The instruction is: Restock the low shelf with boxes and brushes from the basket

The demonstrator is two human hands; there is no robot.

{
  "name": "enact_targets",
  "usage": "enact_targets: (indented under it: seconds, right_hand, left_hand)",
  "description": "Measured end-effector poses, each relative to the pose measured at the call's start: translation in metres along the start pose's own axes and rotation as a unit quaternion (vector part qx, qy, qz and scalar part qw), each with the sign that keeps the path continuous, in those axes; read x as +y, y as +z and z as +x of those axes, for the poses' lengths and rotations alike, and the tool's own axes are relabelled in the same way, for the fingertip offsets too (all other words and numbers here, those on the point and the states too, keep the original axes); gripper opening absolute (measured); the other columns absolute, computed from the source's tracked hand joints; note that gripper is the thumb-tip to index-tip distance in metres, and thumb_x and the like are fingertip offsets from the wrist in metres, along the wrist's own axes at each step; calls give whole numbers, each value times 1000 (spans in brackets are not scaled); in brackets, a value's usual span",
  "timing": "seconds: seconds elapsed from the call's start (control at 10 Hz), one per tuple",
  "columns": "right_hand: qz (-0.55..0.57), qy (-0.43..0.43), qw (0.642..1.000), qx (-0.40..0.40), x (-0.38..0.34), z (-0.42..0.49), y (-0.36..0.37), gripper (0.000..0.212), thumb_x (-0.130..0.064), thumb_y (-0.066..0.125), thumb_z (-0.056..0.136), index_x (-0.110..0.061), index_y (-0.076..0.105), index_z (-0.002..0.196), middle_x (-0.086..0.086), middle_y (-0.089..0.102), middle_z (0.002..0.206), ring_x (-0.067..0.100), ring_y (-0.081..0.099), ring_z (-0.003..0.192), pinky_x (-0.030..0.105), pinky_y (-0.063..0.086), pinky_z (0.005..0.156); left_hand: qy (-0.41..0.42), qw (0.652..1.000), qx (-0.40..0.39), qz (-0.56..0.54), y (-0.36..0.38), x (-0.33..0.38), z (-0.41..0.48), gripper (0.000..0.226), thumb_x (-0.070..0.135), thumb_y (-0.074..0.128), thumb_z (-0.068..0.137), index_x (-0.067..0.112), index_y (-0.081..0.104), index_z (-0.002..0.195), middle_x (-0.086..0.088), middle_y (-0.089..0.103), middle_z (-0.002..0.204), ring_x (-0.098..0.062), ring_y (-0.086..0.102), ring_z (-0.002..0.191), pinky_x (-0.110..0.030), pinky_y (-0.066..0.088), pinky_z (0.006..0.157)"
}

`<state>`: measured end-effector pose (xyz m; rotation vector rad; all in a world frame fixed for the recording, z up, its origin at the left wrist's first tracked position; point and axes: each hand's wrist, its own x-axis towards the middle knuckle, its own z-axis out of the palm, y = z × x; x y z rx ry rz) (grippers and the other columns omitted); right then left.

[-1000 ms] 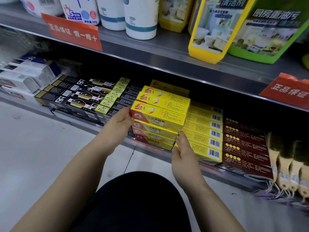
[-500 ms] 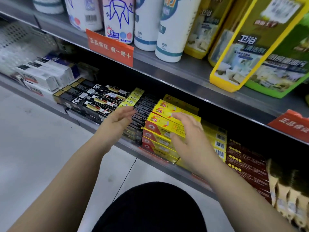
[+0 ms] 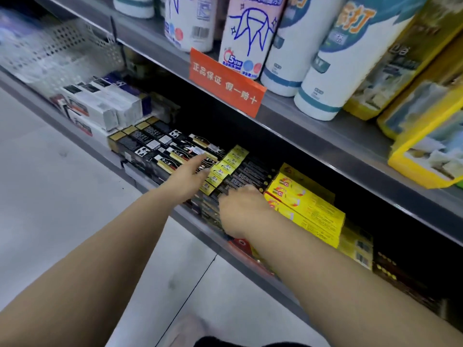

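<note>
Yellow boxes (image 3: 305, 204) lay stacked on the low shelf (image 3: 200, 225), just beside a row of black boxes (image 3: 250, 176); the person's left hand (image 3: 185, 179) reached over the black row, its fingers (image 3: 198, 162) straight, resting on the box tops and holding nothing; the right hand (image 3: 240, 209) sat against the black boxes' near ends, fingers curled; whether they gripped one I could not tell.

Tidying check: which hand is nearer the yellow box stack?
Right. The right hand sits just beside the yellow box stack; the left hand is farther off, over the black boxes.
</note>
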<state>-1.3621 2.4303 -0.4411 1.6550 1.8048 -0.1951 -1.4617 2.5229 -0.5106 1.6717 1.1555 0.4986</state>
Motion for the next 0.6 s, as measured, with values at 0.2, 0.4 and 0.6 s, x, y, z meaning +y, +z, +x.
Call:
enact_targets:
  seconds: [0.2,0.4,0.6]
  right_hand:
    - [-44,11,999,-7,3,2,6,37,-20,45,93,-13,49,129,8,54,132,30,38,131,45,3,116]
    - [-27,17,999,16,6,2,5,34,-18,43,92,-14,49,125,7,57,126,28,42,128,45,6,115]
    - [204,25,958,198,25,-17,12,33,-29,45,95,-22,51,127,0,54,130,20,38,129,37,5,116]
  left_hand:
    - [27,998,-54,12,14,-5,14,59,18,50,96,15,24,149,0,28,154,-15,27,141,-23,22,109]
    - [45,995,-44,73,13,-12,16,63,17,56,94,20,25,149,3,30,154,-16,27,141,-30,25,111]
    - [62,997,-2,39,9,2,0,58,19,56,94,22,31,146,2,33,151,-15,37,135,-27,28,107]
